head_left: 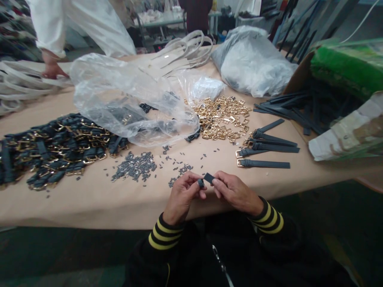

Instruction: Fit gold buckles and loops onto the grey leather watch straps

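Observation:
At the front edge of the table, my left hand [181, 195] is closed, pinching a small dark strap loop [200, 183] between thumb and fingers. Close beside it my right hand [239, 193] grips a dark strap [208, 177], whose flat end points toward the loop. Whether the two pieces are joined cannot be made out, and part of the strap is hidden by my fingers. Just beyond my hands lie small dark loops [134, 165] in a scattered heap. To the right, several dark straps with gold buckles [263, 163] lie fanned out.
Loose gold buckles [223, 115] are heaped behind. A large pile of buckled straps [60, 143] covers the left, beside a clear plastic bag [113, 87]. Unbuckled straps [287, 105] and a green package [350, 67] are right. Another person's hand [52, 67] touches pale straps [20, 83].

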{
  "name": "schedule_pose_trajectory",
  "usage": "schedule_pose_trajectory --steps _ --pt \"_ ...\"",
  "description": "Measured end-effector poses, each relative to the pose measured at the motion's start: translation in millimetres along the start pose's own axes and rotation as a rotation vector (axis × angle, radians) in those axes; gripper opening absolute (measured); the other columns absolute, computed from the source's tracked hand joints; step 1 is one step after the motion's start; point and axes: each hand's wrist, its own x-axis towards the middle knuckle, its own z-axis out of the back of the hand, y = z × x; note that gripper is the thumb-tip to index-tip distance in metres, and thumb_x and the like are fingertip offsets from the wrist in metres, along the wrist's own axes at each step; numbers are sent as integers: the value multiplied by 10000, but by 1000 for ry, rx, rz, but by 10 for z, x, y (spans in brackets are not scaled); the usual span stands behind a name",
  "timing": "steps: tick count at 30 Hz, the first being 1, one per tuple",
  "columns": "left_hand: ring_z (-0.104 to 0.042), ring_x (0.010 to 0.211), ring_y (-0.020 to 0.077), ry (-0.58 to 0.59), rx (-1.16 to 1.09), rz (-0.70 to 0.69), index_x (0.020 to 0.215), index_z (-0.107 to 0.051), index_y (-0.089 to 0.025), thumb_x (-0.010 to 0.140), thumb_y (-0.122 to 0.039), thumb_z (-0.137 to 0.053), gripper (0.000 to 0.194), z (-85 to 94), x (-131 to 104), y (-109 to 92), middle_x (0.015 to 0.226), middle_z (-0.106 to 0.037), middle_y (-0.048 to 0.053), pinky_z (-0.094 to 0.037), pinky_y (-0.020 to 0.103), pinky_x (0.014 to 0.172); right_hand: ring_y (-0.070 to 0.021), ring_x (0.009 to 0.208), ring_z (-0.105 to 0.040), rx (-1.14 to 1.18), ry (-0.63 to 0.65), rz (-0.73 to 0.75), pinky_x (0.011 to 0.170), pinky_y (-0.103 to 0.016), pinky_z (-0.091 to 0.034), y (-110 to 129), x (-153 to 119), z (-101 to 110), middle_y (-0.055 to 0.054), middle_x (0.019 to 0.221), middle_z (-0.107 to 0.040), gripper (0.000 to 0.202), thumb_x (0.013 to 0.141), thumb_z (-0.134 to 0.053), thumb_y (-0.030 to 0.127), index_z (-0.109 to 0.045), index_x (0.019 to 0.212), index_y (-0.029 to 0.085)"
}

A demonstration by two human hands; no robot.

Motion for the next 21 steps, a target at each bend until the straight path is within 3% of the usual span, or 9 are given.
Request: schedule_pose_trajectory --steps 7,10,14,17,21 --pt "-554 482 107 -4 248 -73 836 -604 -138 757 -252 -578 141 -36 -54 37 543 -601 -10 -444 232 544 -88 494 -395 -278 71 80 506 -224 -272 2 -13 64 23 543 -467 210 851 -419 224 -488 660 173" --pt "-574 503 127 -132 510 -221 885 -618 -154 806 -242 -495 171 -144 -125 118 533 -604 -4 -467 258 588 -93 496 -395 -365 107 79 515 -233 -264 9 1 88 18 544 -452 208 845 -421 208 -477 647 174" --pt "-620 729 167 -332 698 -478 936 -617 -170 823 -235 -448 213 -259 -155 244 806 -659 71 -470 289 729 -100 505 -411 -253 65 57 517 -232 -282 18 -5 24 17 557 -456 223 868 -381 215 -438 655 183" --pt "-610 805 169 -316 626 -407 888 -617 -185 835 -262 -434 205 -271 -106 275 849 -657 63 -464 278 753 -104 512 -425 -144 40 38 533 -232 -313 -7 -16 -46 19 556 -462 253 885 -357 237 -418 645 190" --pt "-602 763 150 -254 300 -231 850 -551 -183 807 -342 -490 176 -258 -35 252 804 -632 26 -476 267 708 -107 526 -444 -41 -7 48 556 -229 -345 -62 9 -104 28 561 -457 242 903 -336 291 -466 726 188"
